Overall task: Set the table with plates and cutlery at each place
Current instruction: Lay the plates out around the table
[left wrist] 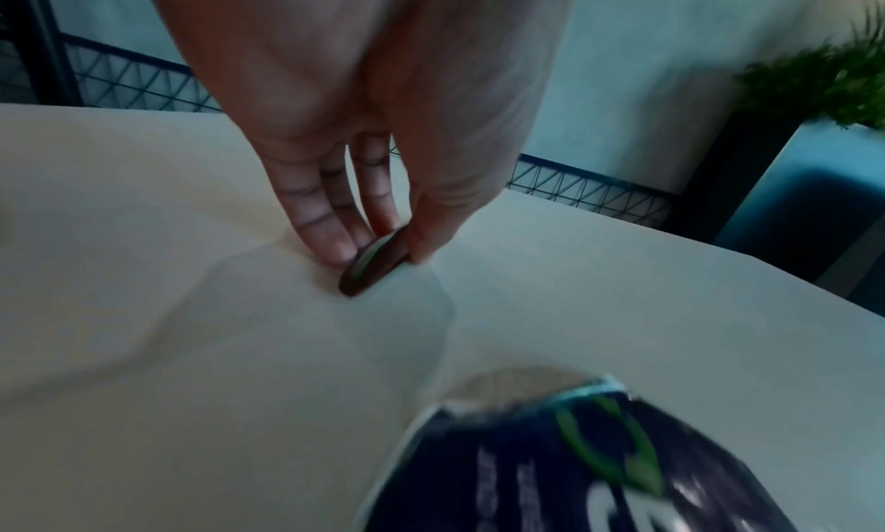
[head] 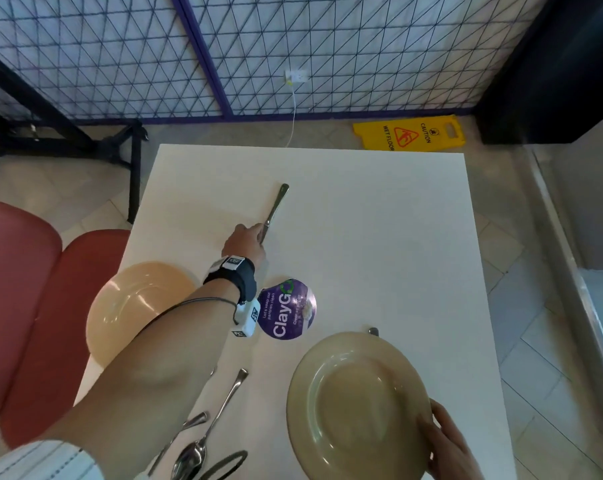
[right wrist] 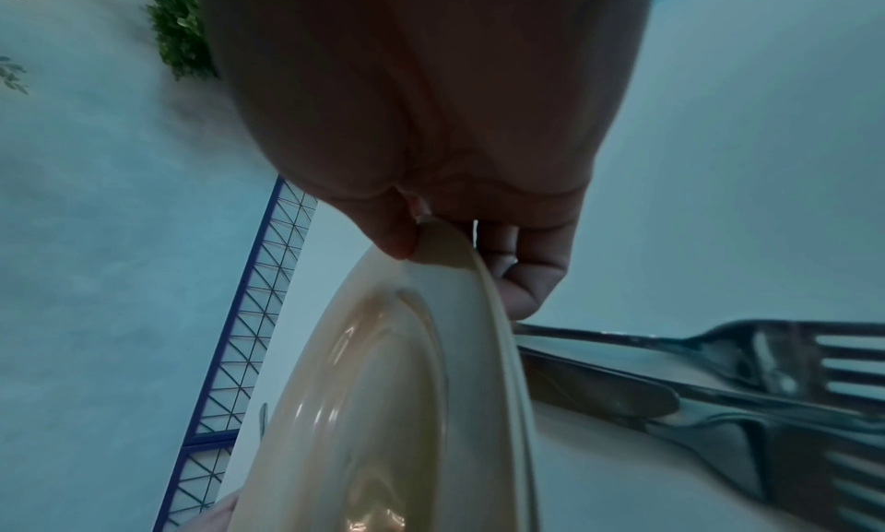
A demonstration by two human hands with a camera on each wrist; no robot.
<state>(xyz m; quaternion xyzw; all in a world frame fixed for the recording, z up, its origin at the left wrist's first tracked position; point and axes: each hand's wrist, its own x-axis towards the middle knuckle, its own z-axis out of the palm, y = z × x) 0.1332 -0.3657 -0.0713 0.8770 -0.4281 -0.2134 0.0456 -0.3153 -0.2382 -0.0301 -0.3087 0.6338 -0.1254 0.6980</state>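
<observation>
My left hand [head: 258, 237] reaches to the middle of the white table [head: 379, 220] and pinches the blade end of a knife [head: 275, 207], whose handle points away from me. In the left wrist view the fingertips [left wrist: 335, 252] and thumb hold the knife tip [left wrist: 373, 265] against the tabletop. My right hand [head: 435, 431] grips the rim of a beige plate [head: 358, 403] at the near right, thumb on top and fingers [right wrist: 522, 290] beneath. The plate [right wrist: 383, 389] is held tilted above a knife [right wrist: 599, 392] and forks [right wrist: 776, 362]. A peach plate [head: 137, 306] sits at the left edge.
A purple round ClayGo sticker [head: 288, 308] marks the table's middle. Loose spoons and other cutlery [head: 203, 438] lie near the front edge by a black cable loop [head: 223, 462]. Red chairs [head: 23, 306] stand left. A yellow wet-floor sign [head: 410, 133] lies beyond the table by a mesh partition [head: 120, 57].
</observation>
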